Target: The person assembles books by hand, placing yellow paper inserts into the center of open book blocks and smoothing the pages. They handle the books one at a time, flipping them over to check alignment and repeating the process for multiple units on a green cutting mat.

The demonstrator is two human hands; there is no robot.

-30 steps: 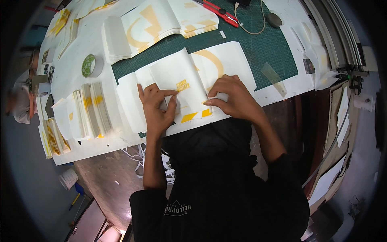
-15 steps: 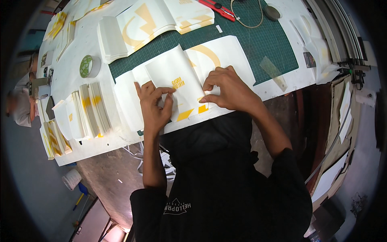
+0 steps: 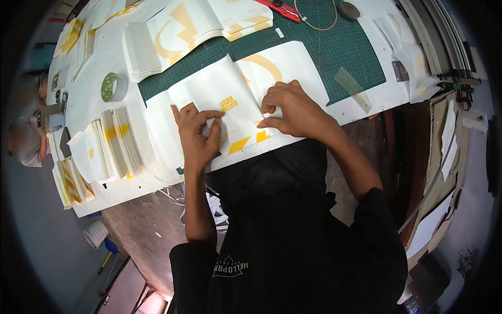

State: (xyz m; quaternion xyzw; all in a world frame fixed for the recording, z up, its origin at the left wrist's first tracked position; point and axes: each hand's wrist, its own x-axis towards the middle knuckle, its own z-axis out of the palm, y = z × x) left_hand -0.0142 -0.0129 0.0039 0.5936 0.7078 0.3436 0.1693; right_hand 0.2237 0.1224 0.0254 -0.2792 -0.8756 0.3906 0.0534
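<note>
A white folded paper cover (image 3: 209,86) with pale and bright yellow print lies before me, partly on the green cutting mat (image 3: 350,55) and reaching the table's near edge. My left hand (image 3: 198,133) rests on its left part, with the outer fingers spread and the index finger curving toward the thumb. Nothing shows between them. At the fold on the right side, my right hand (image 3: 293,111) is closed, its thumb and bent fingers gripping the paper edge. The exact contact under those fingers is hidden.
Stacks of similar printed sheets (image 3: 196,26) lie beyond the cover, and booklets (image 3: 117,144) stand bundled at left. Around the mat are a tape roll (image 3: 120,87), a red cutter (image 3: 285,10), a clear plastic strip (image 3: 353,90) and a dark round object (image 3: 349,10).
The whole view has shifted slightly. Both hands keep nearly the same places on the paper cover, and their grips look unchanged.
</note>
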